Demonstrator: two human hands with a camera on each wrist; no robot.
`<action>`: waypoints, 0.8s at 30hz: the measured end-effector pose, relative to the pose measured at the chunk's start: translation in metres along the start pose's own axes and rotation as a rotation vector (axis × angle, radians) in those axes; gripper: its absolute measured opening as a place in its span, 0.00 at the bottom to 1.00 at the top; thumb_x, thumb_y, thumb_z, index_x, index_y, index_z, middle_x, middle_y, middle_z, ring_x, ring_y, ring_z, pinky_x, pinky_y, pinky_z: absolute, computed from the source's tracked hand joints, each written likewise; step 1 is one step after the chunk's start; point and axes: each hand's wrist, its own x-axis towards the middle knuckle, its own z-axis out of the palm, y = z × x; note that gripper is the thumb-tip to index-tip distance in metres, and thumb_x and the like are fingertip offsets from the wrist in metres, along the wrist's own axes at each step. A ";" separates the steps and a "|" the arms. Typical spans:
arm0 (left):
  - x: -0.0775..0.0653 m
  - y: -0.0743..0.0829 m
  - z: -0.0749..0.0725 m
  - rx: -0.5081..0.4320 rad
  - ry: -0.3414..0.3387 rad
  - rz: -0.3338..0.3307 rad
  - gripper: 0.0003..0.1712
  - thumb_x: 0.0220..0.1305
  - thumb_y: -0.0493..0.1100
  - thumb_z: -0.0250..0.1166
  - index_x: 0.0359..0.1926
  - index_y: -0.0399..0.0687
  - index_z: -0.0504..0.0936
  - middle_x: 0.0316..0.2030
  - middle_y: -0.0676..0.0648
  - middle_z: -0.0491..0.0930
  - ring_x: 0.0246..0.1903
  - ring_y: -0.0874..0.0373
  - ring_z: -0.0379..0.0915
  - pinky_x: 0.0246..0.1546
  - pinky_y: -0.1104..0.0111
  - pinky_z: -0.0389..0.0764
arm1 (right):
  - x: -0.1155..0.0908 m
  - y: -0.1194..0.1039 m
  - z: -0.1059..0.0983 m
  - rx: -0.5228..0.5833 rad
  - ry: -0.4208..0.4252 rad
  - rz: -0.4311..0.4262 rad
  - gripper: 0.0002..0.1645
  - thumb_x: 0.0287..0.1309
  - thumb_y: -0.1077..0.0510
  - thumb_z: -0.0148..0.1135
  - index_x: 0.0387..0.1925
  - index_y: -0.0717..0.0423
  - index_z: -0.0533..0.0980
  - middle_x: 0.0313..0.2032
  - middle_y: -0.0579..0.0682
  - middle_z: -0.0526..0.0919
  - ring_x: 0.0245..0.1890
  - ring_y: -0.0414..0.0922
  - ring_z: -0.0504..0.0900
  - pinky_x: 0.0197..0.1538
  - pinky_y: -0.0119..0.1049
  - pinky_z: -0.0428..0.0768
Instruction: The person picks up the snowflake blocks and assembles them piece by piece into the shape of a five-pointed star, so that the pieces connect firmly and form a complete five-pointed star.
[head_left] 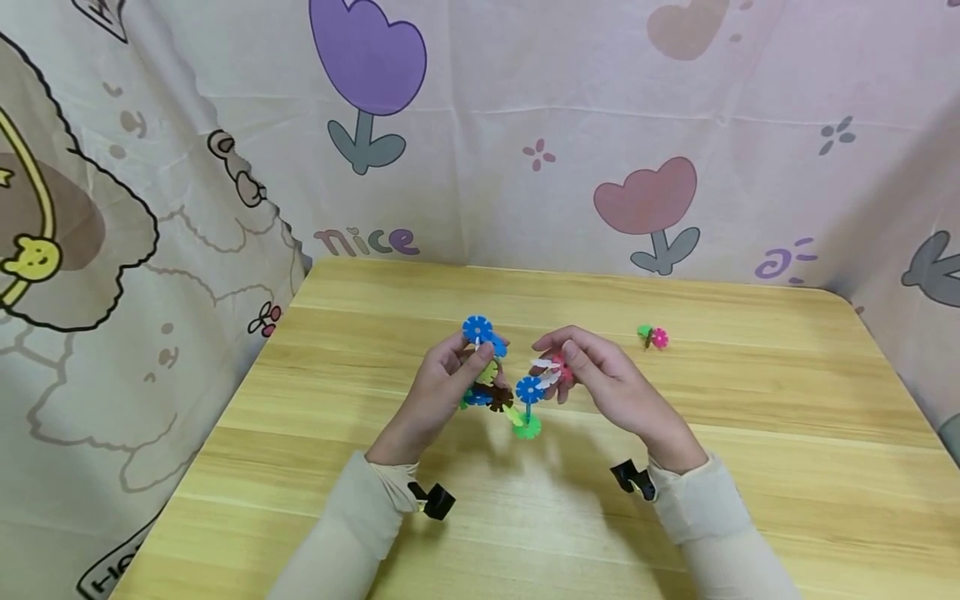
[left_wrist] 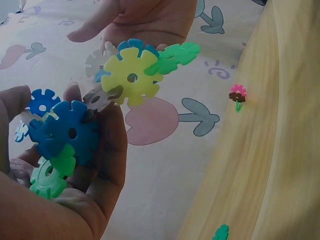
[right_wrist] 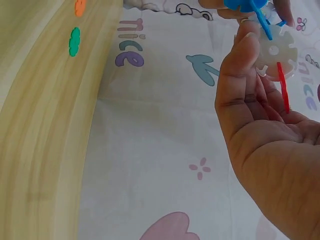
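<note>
My left hand (head_left: 435, 383) holds a joined cluster of notched plastic snowflake discs between thumb and fingers. Blue discs (left_wrist: 72, 132) lie in its palm, with a green disc (left_wrist: 48, 179) below them. A brown disc (head_left: 500, 397) shows under the fingers in the head view. From there the chain runs right, through a yellow disc (left_wrist: 131, 76) and a green disc (head_left: 527, 427), to an upright blue disc (head_left: 530, 389). My right hand (head_left: 611, 379) grips its right end, thumb by a pink-red disc (head_left: 561, 369) beside a white disc (right_wrist: 277, 50).
A small joined piece of pink, brown and green discs (head_left: 659, 337) lies on the wooden table (head_left: 750, 400), beyond my right hand. The right wrist view shows a green disc (right_wrist: 74, 41) and an orange disc (right_wrist: 80, 7) on wood. A printed cloth (head_left: 495, 183) hangs behind.
</note>
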 end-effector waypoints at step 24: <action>-0.002 0.009 -0.013 -0.014 0.059 0.039 0.24 0.83 0.51 0.52 0.64 0.37 0.74 0.31 0.44 0.81 0.31 0.56 0.82 0.43 0.57 0.89 | 0.014 0.027 -0.007 -0.026 0.059 0.228 0.21 0.84 0.58 0.40 0.55 0.69 0.75 0.37 0.63 0.81 0.31 0.58 0.84 0.34 0.46 0.87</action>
